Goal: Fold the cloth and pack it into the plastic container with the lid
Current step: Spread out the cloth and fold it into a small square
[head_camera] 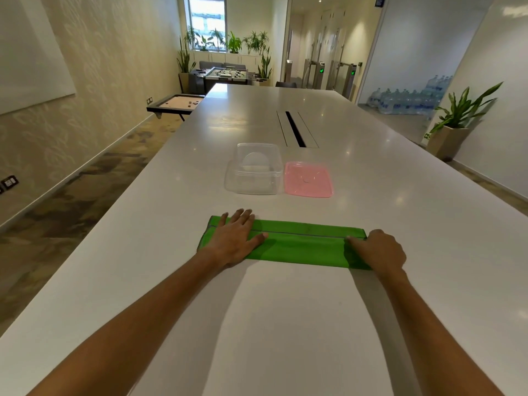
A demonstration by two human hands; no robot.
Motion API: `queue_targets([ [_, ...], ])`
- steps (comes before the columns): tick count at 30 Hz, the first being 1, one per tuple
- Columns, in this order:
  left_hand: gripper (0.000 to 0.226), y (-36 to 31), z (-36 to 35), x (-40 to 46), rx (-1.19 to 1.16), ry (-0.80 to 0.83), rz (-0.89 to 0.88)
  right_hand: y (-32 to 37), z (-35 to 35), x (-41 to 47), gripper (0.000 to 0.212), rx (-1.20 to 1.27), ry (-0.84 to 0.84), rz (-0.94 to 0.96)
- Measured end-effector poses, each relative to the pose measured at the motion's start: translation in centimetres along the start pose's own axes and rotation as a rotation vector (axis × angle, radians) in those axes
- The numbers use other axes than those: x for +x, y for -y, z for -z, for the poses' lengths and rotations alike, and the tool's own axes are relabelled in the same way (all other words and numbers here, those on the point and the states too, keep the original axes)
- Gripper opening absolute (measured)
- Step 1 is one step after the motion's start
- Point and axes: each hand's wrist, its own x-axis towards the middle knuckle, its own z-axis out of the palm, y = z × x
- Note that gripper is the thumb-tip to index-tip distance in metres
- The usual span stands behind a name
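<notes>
Room: long office space with patterned cream walls, a window and potted plants at the far end, and a foosball table (226, 73) below the window.
Surface: long glossy white table (285, 324) running away from the camera, with a dark cable slot (295, 129) set into its middle.
Cloth: bright green cloth with a thin grey hem (300, 247), folded into a long narrow band lying flat across the table, near the person and well short of the box.
Left hand: left hand (235, 241) lies palm down with fingers spread flat, pressing on the left end of the band.
Right hand: right hand (380, 248) is curled at the right end of the band, fingers bent under and thumb on top, pinching that end's edge.
Container: clear square plastic container (254, 172) stands open and upright beyond the cloth, apart from it; something pale and round shows through its wall, but I cannot tell what.
Lid: pink square plastic lid (308, 180) lies flat on the table just beside the container, on its right.
Side items: low carrom board (177, 103) stands on the floor left of the table; stacked water bottles (408, 100) show behind glass on the right.
</notes>
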Motion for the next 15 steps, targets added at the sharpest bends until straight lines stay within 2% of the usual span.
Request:
queue_targets([
  [5,0.091,-3.0,-0.4,0.9,-0.044,0.018,-0.05,0.7,0.5,0.3,0.034,0.179,0.092,-0.074],
  [10,0.087,-5.6,-0.8,1.3,-0.056,0.055,-0.089,1.2,1.2,0.5,0.019,0.26,0.114,0.013],
  [12,0.087,-6.2,-1.0,1.4,-0.061,0.07,-0.101,1.4,1.4,0.5,0.02,0.259,0.121,0.039],
  [15,0.081,-6.5,-1.5,1.4,-0.056,0.094,-0.1,1.9,1.6,0.4,0.037,0.225,0.088,0.059],
])
